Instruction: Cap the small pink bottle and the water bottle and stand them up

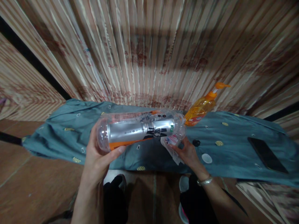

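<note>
A large clear plastic bottle [137, 129] with a silver, orange and black label lies sideways in the air above the cloth-covered surface. My left hand [99, 152] is closed around its base end, thumb along the near side. At the neck end, my right hand [187, 152] pinches a thin, whitish see-through piece of plastic [170, 144] with pink and blue print. This piece is close against the bottle's shoulder; whether they touch I cannot tell. A small black cap [196, 142] and a round white lid [206, 158] lie just right of my right hand.
Behind the bottle's neck stands an orange pump bottle [201, 109]. A dark phone [267, 154] lies at the right on the green patterned cloth [230, 149]. A pleated striped curtain [149, 56] hangs behind. My feet are on the tiled floor [144, 199] below the near edge.
</note>
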`<state>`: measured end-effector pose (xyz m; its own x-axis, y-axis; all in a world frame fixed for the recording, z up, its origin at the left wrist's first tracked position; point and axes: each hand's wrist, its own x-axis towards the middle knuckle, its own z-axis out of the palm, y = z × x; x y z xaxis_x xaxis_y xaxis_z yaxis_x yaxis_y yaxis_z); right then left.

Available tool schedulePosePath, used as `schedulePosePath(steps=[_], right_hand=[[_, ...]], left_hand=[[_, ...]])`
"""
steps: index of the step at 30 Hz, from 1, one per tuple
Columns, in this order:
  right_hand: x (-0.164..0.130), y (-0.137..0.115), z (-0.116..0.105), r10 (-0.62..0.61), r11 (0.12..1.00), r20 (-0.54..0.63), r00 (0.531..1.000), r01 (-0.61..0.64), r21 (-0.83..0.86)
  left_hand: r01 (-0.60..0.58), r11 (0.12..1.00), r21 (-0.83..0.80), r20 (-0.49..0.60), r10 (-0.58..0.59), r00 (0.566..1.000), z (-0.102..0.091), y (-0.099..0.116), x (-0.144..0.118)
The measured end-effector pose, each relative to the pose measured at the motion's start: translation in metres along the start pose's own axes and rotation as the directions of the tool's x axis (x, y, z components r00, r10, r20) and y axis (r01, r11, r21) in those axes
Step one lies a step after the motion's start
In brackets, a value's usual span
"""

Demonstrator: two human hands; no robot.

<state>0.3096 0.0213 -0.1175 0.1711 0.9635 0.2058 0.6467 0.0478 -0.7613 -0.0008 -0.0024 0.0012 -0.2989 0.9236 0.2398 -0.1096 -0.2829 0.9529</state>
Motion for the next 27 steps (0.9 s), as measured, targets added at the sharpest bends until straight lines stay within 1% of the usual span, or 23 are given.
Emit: schedulePosePath(steps=[3,11,15,22,27], right_hand=[[0.0004,0.0005,0.0001,0.002,1.000,-0.002,1.000,-0.002,0.011],[0.0018,0.0055,0.0013,-0.009,1.000,-0.011,1.000,0.009,-0.024],[0.0018,0.0033,0.0002,-0.027,1.000,-0.004,1.000,0.027,0.004],[0.0011,0.0025,-0.0004,0.002,1.000,0.001,1.000,-0.002,0.007],[0.0014,0.0031,-0.0004,-0.007,1.000,0.010,1.000,0.007,0.008]], left_hand=[[-0.004,1.000,-0.001,0.006,0.004,1.000,-0.0010,-0.0006,0.0001],[-0.026,0.999,0.023,0.018,0.025,1.000,-0.0033,-0.0017,0.0007],[-0.029,0.999,0.035,0.012,0.029,1.000,-0.0047,-0.0023,0.0005],[-0.045,0.998,0.041,0.029,0.044,0.999,-0.0047,-0.0033,0.0009],[-0.049,0.998,0.041,0.037,0.048,0.998,-0.0025,-0.0024,0.0016]])
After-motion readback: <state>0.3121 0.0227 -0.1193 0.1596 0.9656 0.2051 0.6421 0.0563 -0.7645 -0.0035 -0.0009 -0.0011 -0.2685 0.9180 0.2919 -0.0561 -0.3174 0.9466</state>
